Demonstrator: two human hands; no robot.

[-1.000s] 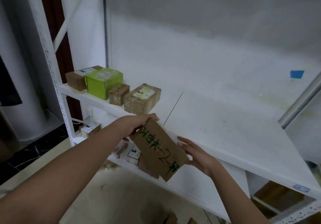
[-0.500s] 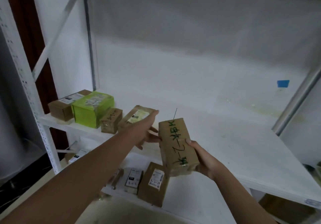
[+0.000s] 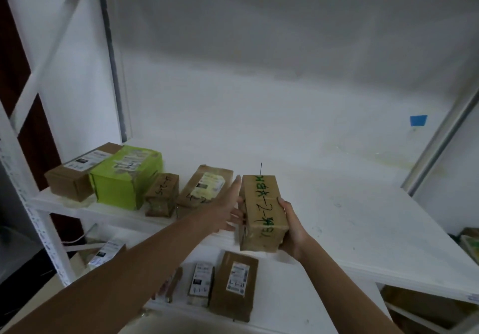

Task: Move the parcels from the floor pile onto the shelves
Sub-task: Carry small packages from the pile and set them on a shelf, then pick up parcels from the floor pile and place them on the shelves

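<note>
Now: the parcel (image 3: 263, 211) — brown, with green marker writing along its top — is held lengthwise over the front edge of the shelf (image 3: 350, 219), just right of a row of four boxes; whether its base touches the board, cannot tell. Right hand (image 3: 294, 232) grasps it, curled round the right side and the near end; left hand (image 3: 224, 210) lies flat against its left side, fingers straight, gripping nothing. Row, left to right: brown box (image 3: 74, 178), green box (image 3: 124, 175), small box (image 3: 162, 196), labelled box (image 3: 204, 188) — more packets (image 3: 234, 284) lie on the lower shelf (image 3: 285, 297).
</note>
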